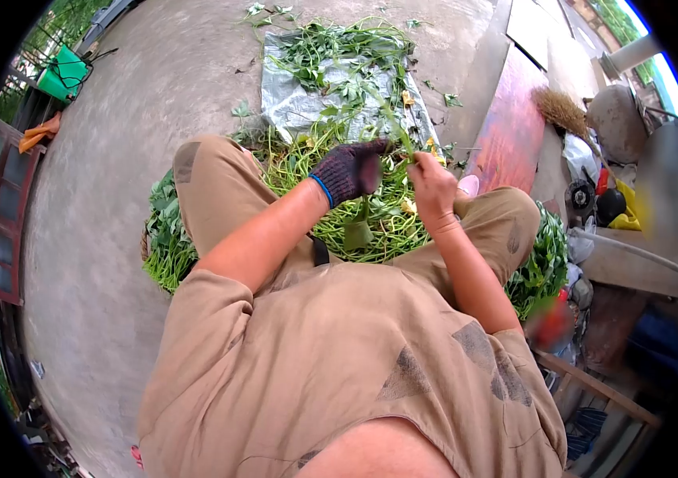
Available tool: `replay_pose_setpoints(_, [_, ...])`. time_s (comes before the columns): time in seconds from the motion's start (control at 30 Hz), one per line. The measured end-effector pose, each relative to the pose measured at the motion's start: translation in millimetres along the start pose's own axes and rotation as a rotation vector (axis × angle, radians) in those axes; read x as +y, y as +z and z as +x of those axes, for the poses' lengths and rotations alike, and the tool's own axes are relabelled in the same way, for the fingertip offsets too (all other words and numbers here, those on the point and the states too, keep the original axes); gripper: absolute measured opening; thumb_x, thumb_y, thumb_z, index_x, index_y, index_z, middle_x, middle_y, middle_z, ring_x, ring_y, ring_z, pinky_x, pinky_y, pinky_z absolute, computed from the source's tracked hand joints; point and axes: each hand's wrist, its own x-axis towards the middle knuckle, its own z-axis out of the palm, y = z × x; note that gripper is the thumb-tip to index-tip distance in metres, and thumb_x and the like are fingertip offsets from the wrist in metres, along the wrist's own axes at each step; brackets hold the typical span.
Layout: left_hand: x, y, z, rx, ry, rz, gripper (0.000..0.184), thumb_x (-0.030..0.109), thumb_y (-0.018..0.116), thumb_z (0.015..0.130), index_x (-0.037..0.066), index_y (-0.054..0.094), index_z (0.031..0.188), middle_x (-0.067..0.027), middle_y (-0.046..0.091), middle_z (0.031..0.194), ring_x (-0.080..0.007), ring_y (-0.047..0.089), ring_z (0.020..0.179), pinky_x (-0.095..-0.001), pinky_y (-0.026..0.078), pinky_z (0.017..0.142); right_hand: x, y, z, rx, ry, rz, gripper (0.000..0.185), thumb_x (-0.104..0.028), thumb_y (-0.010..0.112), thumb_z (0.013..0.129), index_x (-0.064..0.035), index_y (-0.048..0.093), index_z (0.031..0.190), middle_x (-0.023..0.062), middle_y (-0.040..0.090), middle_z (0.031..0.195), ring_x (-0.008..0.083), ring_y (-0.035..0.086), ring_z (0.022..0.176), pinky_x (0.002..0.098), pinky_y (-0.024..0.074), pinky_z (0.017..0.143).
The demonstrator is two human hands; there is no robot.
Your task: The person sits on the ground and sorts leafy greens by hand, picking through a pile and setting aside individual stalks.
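Observation:
My left hand [348, 172], in a dark knitted glove with a blue cuff, is closed in front of me; what it holds is too blurred to make out. Bare and closed, my right hand [433, 188] pinches a green stem [393, 121] that slants up and to the left. Below both hands, a pile of green stems [375, 239] lies between my knees. Farther out, leafy vines [331, 52] rest on a grey plastic sheet [283, 103].
Leafy bundles lie beside my left knee [168, 239] and right knee [542, 263]. A reddish board [506, 119], a straw broom [559, 110] and assorted bags are at the right. A red-framed window panel [3, 209] and a green container [63, 73] stand at the left.

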Motion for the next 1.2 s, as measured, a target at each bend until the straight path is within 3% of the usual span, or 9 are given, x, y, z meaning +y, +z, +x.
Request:
replay_pose_setpoints(0.17, [37,-53,7,-0.036,0.27,0.102,0.03,0.027,0.047,0.098,0.008,0.056,0.12,0.0053,0.032,0.052,-0.0112,0.035,0.045,-0.0302,0.034,0.047,-40,-80,57,0.085,-0.088,0.063,0.012,-0.013,0.064,0.084,-0.0065,0.064,0.093,0.012,0.065,0.082,0.0277,0.064,0.069,0.0348,0.0481,0.06])
replay_pose_setpoints(0.27, [48,-41,1,-0.159,0.3,0.027,0.027,0.025,0.05,0.097,0.006,0.06,0.114,0.0032,0.044,0.058,-0.0127,0.043,0.048,-0.0328,0.04,0.048,-37,-76,51,-0.093,0.007,0.089,0.016,-0.018,0.063,0.084,-0.0064,0.065,0.094,0.0131,0.064,0.078,0.0277,0.064,0.069,0.0351,0.0476,0.06])
replay_pose_setpoints(0.37, [41,-14,-10,0.078,0.373,0.135,0.026,0.023,0.054,0.095,0.005,0.061,0.111,0.0008,0.056,0.068,-0.0155,0.054,0.055,-0.0369,0.049,0.056,-24,-43,25,-0.239,0.169,0.303,0.016,-0.019,0.063,0.083,-0.0057,0.066,0.091,0.0133,0.063,0.071,0.0254,0.063,0.063,0.0333,0.0465,0.058])
replay_pose_setpoints(0.47, [26,-21,-3,0.091,0.404,0.125,0.026,0.019,0.057,0.093,0.001,0.063,0.11,-0.0099,0.068,0.094,-0.0246,0.067,0.08,-0.0436,0.056,0.075,-22,-17,0,-0.298,0.225,0.395,0.015,-0.016,0.064,0.082,-0.004,0.067,0.089,0.0111,0.062,0.066,0.0187,0.06,0.057,0.0305,0.0452,0.055])
replay_pose_setpoints(0.6, [15,-34,20,0.034,0.442,0.101,0.028,0.015,0.056,0.092,0.001,0.061,0.116,-0.015,0.066,0.111,-0.0321,0.064,0.099,-0.0493,0.05,0.092,-25,-8,-10,-0.374,0.355,0.624,0.016,-0.013,0.063,0.082,0.0001,0.067,0.091,0.0014,0.054,0.059,0.0062,0.049,0.053,0.0244,0.0406,0.051])
replay_pose_setpoints(0.8, [11,-36,24,-0.143,0.327,-0.204,0.03,0.016,0.052,0.094,0.005,0.058,0.122,-0.0184,0.065,0.11,-0.0347,0.064,0.098,-0.0497,0.051,0.091,-23,-22,-2,-0.357,0.59,0.944,0.02,-0.015,0.057,0.087,-0.0004,0.067,0.096,0.0001,0.057,0.061,0.0062,0.049,0.053,0.0197,0.0325,0.051])
replay_pose_setpoints(0.93, [2,-34,30,0.006,0.323,-0.078,0.03,0.016,0.046,0.095,0.003,0.057,0.119,-0.0227,0.057,0.125,-0.0423,0.056,0.112,-0.0539,0.044,0.099,-15,-20,-2,-0.416,0.704,1.147,0.021,-0.016,0.055,0.088,0.0007,0.065,0.097,0.0032,0.059,0.063,0.0107,0.054,0.054,0.021,0.0359,0.049])
replay_pose_setpoints(1.07, [6,-28,30,-0.239,0.341,0.028,0.035,0.011,0.051,0.093,0.0,0.05,0.127,-0.021,0.063,0.11,-0.0406,0.059,0.106,-0.0524,0.045,0.097,-21,-14,-10,-0.45,0.726,1.184,0.02,-0.014,0.056,0.088,0.0017,0.064,0.096,0.0043,0.06,0.065,0.0129,0.057,0.055,0.0221,0.0396,0.048])
replay_pose_setpoints(1.2, [20,-21,22,0.006,0.399,0.383,0.027,0.015,0.057,0.092,-0.001,0.061,0.114,-0.0108,0.065,0.08,-0.0213,0.063,0.071,-0.0349,0.053,0.072,-19,-16,-10,-0.443,0.719,1.207,0.019,-0.014,0.056,0.088,0.0021,0.064,0.096,0.005,0.06,0.065,0.0139,0.059,0.054,0.0221,0.0402,0.049])
